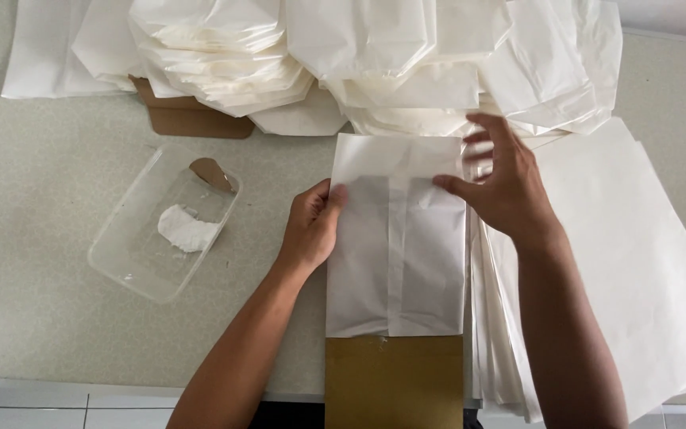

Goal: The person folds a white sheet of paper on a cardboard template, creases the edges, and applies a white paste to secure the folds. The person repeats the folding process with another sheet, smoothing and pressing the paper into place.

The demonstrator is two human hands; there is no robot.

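A folded white paper sheet lies wrapped around a long brown cardboard strip at the table's front middle. My left hand pinches the paper's left edge with thumb on top. My right hand presses its thumb on the paper's upper right part, the other fingers spread above it. The paper's top flap is folded down over the body.
A stack of flat white sheets lies to the right. Finished folded paper bags are heaped along the back. A clear plastic tray with white paste and a brown scraper stands at the left. Another brown cardboard lies under the heap.
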